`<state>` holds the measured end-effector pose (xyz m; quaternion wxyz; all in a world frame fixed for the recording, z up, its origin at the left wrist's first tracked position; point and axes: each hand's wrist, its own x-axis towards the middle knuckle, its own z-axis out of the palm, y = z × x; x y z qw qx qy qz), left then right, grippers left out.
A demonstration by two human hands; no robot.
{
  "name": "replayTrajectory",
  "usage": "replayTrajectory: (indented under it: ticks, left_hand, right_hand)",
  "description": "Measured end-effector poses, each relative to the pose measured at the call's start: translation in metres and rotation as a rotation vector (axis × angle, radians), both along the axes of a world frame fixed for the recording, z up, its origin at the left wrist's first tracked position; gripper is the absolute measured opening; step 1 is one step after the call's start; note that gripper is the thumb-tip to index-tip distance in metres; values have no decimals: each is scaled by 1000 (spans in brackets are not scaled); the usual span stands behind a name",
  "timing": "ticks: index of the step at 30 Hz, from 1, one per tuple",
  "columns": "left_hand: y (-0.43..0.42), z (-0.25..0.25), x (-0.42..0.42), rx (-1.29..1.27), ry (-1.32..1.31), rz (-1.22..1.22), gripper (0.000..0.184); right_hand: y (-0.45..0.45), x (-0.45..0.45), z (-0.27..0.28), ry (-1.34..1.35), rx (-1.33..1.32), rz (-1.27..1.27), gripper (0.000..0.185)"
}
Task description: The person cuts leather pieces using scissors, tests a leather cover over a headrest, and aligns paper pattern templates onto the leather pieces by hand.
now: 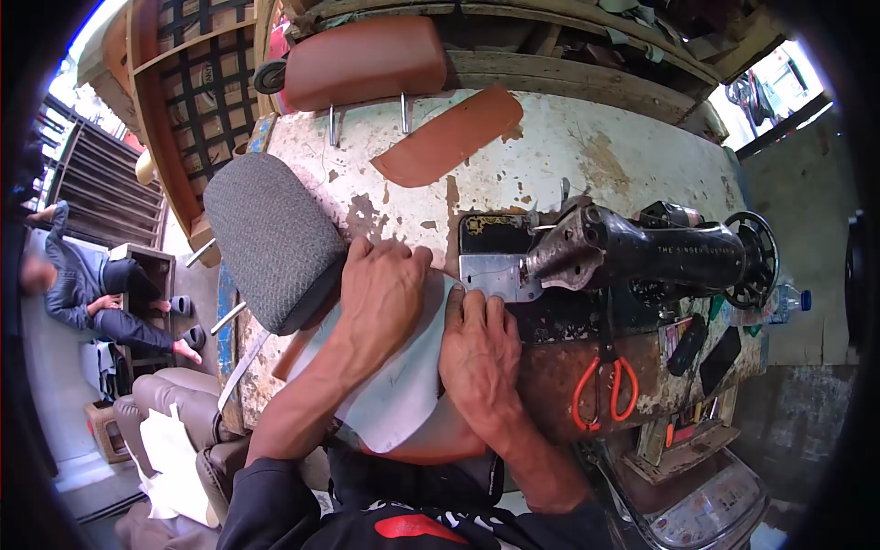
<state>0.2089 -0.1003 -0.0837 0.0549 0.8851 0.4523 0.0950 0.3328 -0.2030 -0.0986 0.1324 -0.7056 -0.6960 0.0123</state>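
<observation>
A pale grey sheet [396, 396] with faint handwriting lies over orange-brown material at the front of the table, partly hidden by my arms. My left hand [385, 289] presses on its upper left part with curled fingers. At the sheet's upper right edge, my right hand [478, 353] pinches the border between thumb and fingers. A grey fabric headrest [270, 238] with metal posts rests against the left hand's side. Just right of my right hand stands a black Singer sewing machine [642, 252], its metal plate [495, 273] close to my fingertips.
Behind lie a brown headrest [367, 64] with two posts and a flat brown cut piece [449, 137]. Orange-handled scissors [605, 394] lie at the right, near a plastic bottle [790, 301]. Another person [101, 284] sits at the far left. A brown padded seat [174, 394] stands below the table's left edge.
</observation>
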Motion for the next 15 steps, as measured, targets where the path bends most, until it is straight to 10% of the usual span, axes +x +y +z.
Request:
replayTrajectory:
  ticks: [15]
  left_hand:
    - [1, -6, 3, -195, 74, 96, 15]
  right_hand:
    - [5, 5, 3, -26, -8, 48, 31]
